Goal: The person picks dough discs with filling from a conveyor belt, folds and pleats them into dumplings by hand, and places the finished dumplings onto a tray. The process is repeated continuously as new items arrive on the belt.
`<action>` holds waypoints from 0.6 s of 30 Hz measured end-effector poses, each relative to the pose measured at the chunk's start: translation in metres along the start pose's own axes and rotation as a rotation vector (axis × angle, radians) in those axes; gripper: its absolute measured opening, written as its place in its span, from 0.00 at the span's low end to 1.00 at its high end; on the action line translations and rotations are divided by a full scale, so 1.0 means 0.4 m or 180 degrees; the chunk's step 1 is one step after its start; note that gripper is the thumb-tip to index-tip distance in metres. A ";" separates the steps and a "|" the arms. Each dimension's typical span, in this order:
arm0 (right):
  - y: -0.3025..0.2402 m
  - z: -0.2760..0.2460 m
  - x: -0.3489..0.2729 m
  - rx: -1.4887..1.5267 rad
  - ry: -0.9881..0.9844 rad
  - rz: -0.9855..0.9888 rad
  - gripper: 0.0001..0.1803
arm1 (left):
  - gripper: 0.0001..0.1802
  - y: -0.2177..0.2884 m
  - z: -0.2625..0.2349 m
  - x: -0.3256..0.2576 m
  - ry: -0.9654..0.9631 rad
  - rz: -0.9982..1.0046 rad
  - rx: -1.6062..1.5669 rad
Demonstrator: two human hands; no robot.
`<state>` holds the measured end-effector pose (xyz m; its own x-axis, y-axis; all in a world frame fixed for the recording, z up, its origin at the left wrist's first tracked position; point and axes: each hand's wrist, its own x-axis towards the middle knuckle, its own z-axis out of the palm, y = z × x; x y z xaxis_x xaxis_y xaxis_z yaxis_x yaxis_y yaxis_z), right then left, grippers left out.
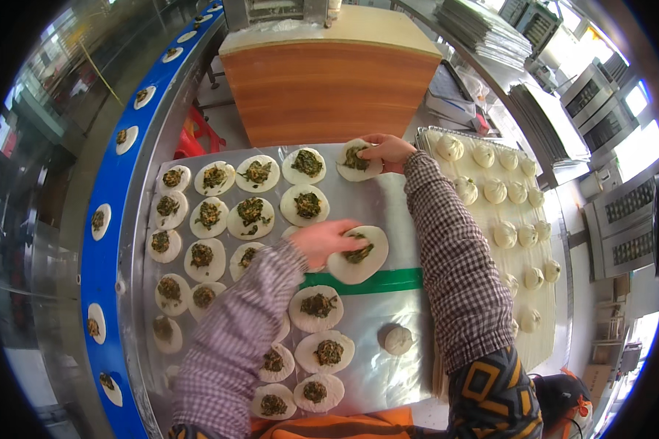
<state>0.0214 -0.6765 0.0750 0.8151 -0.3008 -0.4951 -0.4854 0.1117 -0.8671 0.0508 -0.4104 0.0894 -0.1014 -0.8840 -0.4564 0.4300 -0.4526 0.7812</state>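
My left hand [325, 241] is closed at the left side of a flat dough round [357, 274] topped with chopped green filling. Its fingers reach over the filling. Farther off, my right hand [389, 149] grips another filled dough round [350, 173] by its right side, with the thumb on the filling. Several more filled dough rounds [258, 173] lie in rows on the metal tabletop [392, 219], to the left of my hands and nearer to me. A single pleated bun [398, 340] sits apart at the near right. My left forearm hides some of the rounds.
Along the left runs a blue conveyor belt [101, 256] carrying filled rounds. On the right, a tray [490, 212] bears rows of pleated buns. Beyond the tabletop stands a wooden table [329, 80]; stacked trays [483, 33] lie at the far right. A green stripe [388, 282] crosses the tabletop.
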 end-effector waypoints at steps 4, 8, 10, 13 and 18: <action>0.058 -0.058 0.060 -0.0845 0.0498 0.0175 0.34 | 0.27 -0.035 -0.018 0.171 0.0874 0.0050 0.3050; 0.114 -0.106 0.122 -0.1318 0.0016 -0.0417 0.26 | 0.20 -0.077 -0.019 0.215 0.1283 0.0652 0.3600; 0.114 -0.116 0.116 -0.1946 0.0291 -0.0622 0.25 | 0.15 -0.074 0.012 0.186 0.1683 0.0906 0.3407; 0.073 -0.092 0.084 -0.2285 0.1591 -0.1132 0.24 | 0.21 -0.049 0.051 0.075 0.2044 0.1717 0.3645; -0.067 0.130 0.038 -0.1470 0.1095 -0.1683 0.12 | 0.19 -0.068 -0.084 -0.330 0.2540 0.2099 0.2163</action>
<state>0.0634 -0.6347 0.0879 0.8676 -0.4894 0.0880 -0.2038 -0.5113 -0.8349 0.0825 -0.2775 0.1140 0.6352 -0.7552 0.1622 -0.3851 -0.1277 0.9140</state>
